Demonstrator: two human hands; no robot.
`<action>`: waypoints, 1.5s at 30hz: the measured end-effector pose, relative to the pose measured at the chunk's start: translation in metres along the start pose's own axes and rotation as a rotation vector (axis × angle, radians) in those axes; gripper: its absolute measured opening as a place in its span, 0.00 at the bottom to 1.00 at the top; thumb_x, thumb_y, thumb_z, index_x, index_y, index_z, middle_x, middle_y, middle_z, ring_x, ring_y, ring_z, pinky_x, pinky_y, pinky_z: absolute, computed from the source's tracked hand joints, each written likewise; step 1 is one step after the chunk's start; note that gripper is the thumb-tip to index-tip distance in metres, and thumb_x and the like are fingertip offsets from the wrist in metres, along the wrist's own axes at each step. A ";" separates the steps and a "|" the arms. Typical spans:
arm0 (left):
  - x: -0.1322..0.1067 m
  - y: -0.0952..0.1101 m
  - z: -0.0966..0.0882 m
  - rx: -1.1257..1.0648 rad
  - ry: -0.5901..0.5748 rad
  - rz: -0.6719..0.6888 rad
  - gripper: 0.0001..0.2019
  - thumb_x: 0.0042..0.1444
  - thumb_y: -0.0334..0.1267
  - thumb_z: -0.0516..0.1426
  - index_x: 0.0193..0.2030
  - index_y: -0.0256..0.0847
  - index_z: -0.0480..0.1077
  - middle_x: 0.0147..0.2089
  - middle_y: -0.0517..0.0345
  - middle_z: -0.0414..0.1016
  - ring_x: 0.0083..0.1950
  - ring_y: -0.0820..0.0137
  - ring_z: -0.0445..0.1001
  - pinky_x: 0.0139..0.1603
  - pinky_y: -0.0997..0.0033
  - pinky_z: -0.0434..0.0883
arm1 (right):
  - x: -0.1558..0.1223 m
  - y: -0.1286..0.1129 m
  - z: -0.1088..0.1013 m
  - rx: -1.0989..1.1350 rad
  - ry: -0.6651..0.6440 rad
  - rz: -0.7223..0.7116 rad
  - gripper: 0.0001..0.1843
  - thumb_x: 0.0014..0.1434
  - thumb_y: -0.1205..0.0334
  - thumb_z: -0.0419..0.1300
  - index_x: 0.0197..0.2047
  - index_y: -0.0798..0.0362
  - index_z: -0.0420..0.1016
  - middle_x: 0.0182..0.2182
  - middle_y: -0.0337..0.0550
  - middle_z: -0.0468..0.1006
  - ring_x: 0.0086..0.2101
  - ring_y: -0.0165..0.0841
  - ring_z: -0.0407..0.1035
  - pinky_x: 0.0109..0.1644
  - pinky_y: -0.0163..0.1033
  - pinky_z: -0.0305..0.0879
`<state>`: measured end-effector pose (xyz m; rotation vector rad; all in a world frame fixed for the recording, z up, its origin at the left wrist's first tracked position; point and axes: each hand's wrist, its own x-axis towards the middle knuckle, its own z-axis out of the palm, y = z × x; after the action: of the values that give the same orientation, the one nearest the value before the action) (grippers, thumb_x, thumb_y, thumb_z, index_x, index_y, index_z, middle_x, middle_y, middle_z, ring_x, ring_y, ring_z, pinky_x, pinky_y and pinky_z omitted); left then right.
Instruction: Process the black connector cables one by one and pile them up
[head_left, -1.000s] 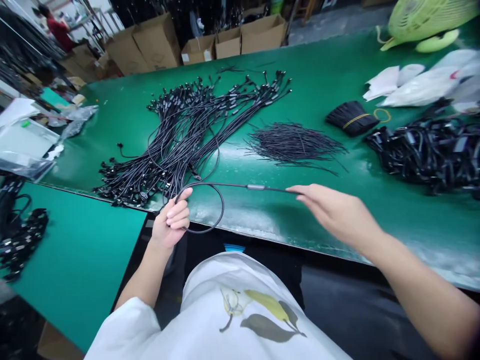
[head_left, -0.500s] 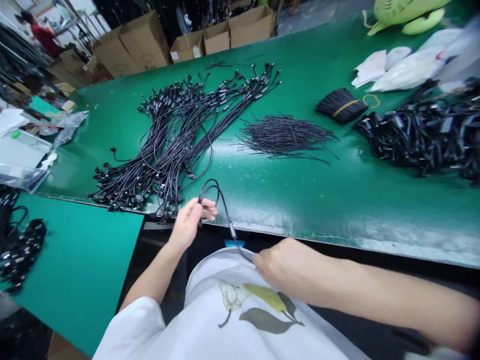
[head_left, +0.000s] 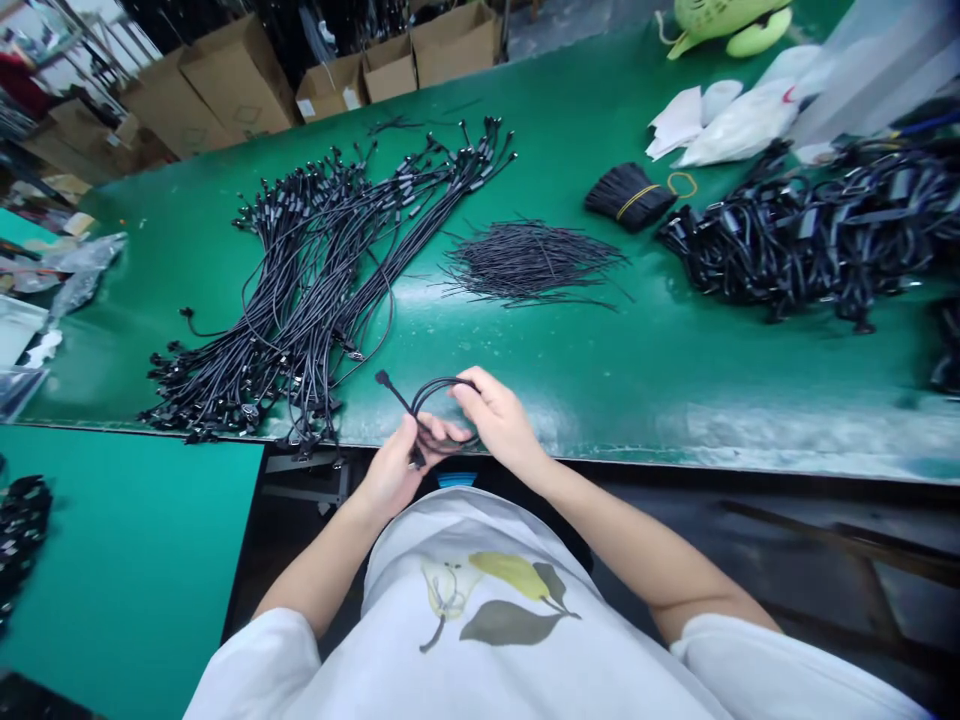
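Note:
Between my two hands a black cable (head_left: 437, 382) is coiled into a loop, near the front edge of the green table (head_left: 585, 400). My left hand (head_left: 401, 455) is closed on the coil's left side, where a connector end pokes up past the thumb. The fingers of my right hand (head_left: 491, 410) pinch the right side of the loop. Beyond my hands, to the left, lies a large pile of straight black cables (head_left: 300, 280) with connectors at both ends. Straight ahead is a heap of thin black ties (head_left: 532, 260).
A banded bundle of black ties (head_left: 630, 197) lies right of the heap, beside a yellow rubber band (head_left: 682, 184). Coiled black cables (head_left: 810, 230) are piled at the right. White plastic bags (head_left: 739, 130) lie behind them. Cardboard boxes (head_left: 240, 80) stand past the far edge.
My right hand has come up from near the shirt to beside my left hand. The cable, hanging in a loose curve before, is now wound into a small coil. The view has shifted right.

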<state>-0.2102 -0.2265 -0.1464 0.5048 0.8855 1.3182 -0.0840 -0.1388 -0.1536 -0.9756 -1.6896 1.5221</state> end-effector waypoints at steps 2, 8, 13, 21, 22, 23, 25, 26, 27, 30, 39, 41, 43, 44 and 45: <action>0.004 -0.009 0.002 -0.080 0.089 -0.020 0.22 0.58 0.58 0.55 0.29 0.37 0.67 0.32 0.55 0.70 0.36 0.70 0.71 0.46 0.66 0.70 | -0.003 0.005 0.009 0.225 0.060 0.077 0.14 0.62 0.49 0.55 0.35 0.51 0.68 0.26 0.34 0.66 0.23 0.24 0.55 0.25 0.31 0.52; 0.009 -0.012 0.007 -0.240 0.192 0.076 0.20 0.60 0.51 0.57 0.26 0.39 0.59 0.24 0.66 0.55 0.23 0.79 0.56 0.29 0.76 0.63 | -0.001 0.000 0.010 0.833 -0.018 0.289 0.20 0.51 0.48 0.68 0.29 0.54 0.66 0.24 0.31 0.58 0.21 0.21 0.48 0.23 0.29 0.49; 0.008 -0.018 0.000 0.115 0.082 0.090 0.22 0.60 0.58 0.53 0.30 0.39 0.62 0.23 0.66 0.55 0.24 0.76 0.57 0.30 0.73 0.61 | -0.008 -0.009 0.011 0.796 0.001 0.231 0.19 0.56 0.45 0.63 0.30 0.52 0.65 0.20 0.29 0.50 0.20 0.22 0.46 0.22 0.28 0.49; -0.002 -0.012 -0.020 0.802 -0.272 0.030 0.23 0.63 0.57 0.47 0.30 0.38 0.64 0.26 0.61 0.61 0.28 0.72 0.60 0.33 0.70 0.61 | -0.028 -0.011 0.018 0.539 -0.024 0.160 0.22 0.61 0.39 0.54 0.40 0.51 0.69 0.46 0.47 0.69 0.40 0.32 0.70 0.31 0.33 0.67; -0.003 -0.014 -0.019 0.811 -0.312 0.013 0.25 0.63 0.58 0.47 0.27 0.39 0.63 0.25 0.60 0.61 0.29 0.71 0.60 0.33 0.70 0.60 | -0.030 -0.013 0.018 0.570 -0.060 0.204 0.24 0.61 0.37 0.54 0.41 0.51 0.67 0.43 0.46 0.70 0.35 0.31 0.70 0.26 0.32 0.65; -0.003 -0.017 -0.018 0.810 -0.338 -0.002 0.26 0.62 0.59 0.47 0.25 0.39 0.62 0.25 0.59 0.61 0.29 0.71 0.60 0.32 0.70 0.60 | -0.032 -0.014 0.018 0.594 -0.079 0.222 0.24 0.60 0.36 0.54 0.40 0.51 0.66 0.39 0.43 0.70 0.30 0.29 0.69 0.23 0.31 0.61; -0.002 -0.024 -0.014 0.775 -0.347 -0.007 0.27 0.58 0.62 0.50 0.24 0.39 0.64 0.25 0.59 0.61 0.29 0.70 0.61 0.33 0.70 0.62 | -0.034 -0.018 0.016 0.645 -0.077 0.194 0.26 0.57 0.34 0.55 0.37 0.51 0.62 0.34 0.37 0.67 0.20 0.22 0.62 0.18 0.29 0.54; -0.002 -0.028 -0.012 0.741 -0.329 0.009 0.27 0.56 0.64 0.52 0.26 0.39 0.66 0.26 0.58 0.62 0.31 0.69 0.62 0.35 0.69 0.63 | -0.033 -0.020 0.015 0.678 -0.068 0.173 0.27 0.56 0.33 0.56 0.36 0.50 0.61 0.33 0.35 0.65 0.18 0.19 0.58 0.17 0.28 0.50; -0.002 -0.032 -0.010 0.696 -0.302 0.033 0.28 0.53 0.66 0.53 0.27 0.39 0.68 0.28 0.56 0.64 0.33 0.67 0.64 0.37 0.68 0.64 | -0.032 -0.022 0.013 0.718 -0.062 0.163 0.28 0.55 0.32 0.56 0.36 0.50 0.60 0.32 0.33 0.62 0.16 0.17 0.55 0.16 0.27 0.47; -0.002 -0.040 -0.004 0.539 -0.228 0.070 0.28 0.50 0.66 0.56 0.33 0.38 0.72 0.34 0.51 0.70 0.38 0.64 0.67 0.43 0.66 0.67 | -0.022 -0.028 0.008 0.836 -0.076 0.214 0.30 0.56 0.28 0.51 0.39 0.49 0.61 0.28 0.30 0.57 0.14 0.16 0.45 0.16 0.27 0.39; -0.010 -0.022 0.015 -0.076 -0.128 -0.383 0.21 0.54 0.56 0.61 0.33 0.39 0.61 0.21 0.71 0.48 0.18 0.80 0.49 0.17 0.82 0.53 | -0.005 -0.022 -0.028 0.314 0.016 -0.048 0.27 0.64 0.35 0.44 0.45 0.49 0.67 0.33 0.39 0.67 0.27 0.28 0.64 0.36 0.39 0.67; -0.009 -0.016 0.009 0.037 -0.074 -0.327 0.22 0.54 0.57 0.60 0.30 0.40 0.59 0.21 0.71 0.48 0.18 0.80 0.51 0.18 0.81 0.55 | -0.011 -0.015 -0.045 -0.114 -0.025 -0.352 0.22 0.65 0.41 0.49 0.51 0.47 0.67 0.41 0.43 0.72 0.40 0.34 0.69 0.50 0.46 0.65; -0.007 -0.011 0.003 0.259 -0.145 -0.289 0.23 0.57 0.59 0.55 0.28 0.41 0.59 0.19 0.70 0.50 0.18 0.78 0.54 0.20 0.78 0.58 | -0.020 -0.007 -0.058 -0.537 -0.233 -0.620 0.17 0.67 0.49 0.50 0.56 0.45 0.67 0.46 0.44 0.73 0.48 0.38 0.67 0.57 0.52 0.58; -0.007 -0.009 0.001 0.412 -0.210 -0.275 0.22 0.59 0.59 0.53 0.29 0.41 0.60 0.19 0.69 0.53 0.19 0.76 0.56 0.21 0.76 0.59 | -0.024 -0.003 -0.062 -0.715 -0.347 -0.721 0.16 0.68 0.55 0.48 0.56 0.45 0.67 0.46 0.45 0.74 0.48 0.38 0.67 0.59 0.53 0.55; -0.007 -0.008 0.000 0.584 -0.272 -0.251 0.21 0.61 0.58 0.51 0.29 0.41 0.61 0.19 0.67 0.56 0.19 0.75 0.58 0.23 0.75 0.60 | -0.029 0.000 -0.064 -0.865 -0.443 -0.795 0.16 0.69 0.60 0.46 0.55 0.48 0.68 0.44 0.45 0.75 0.46 0.37 0.68 0.58 0.53 0.54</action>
<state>-0.2058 -0.2350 -0.1509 0.9671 1.0616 0.7273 -0.0145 -0.1315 -0.1466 -0.2063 -2.6988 0.4617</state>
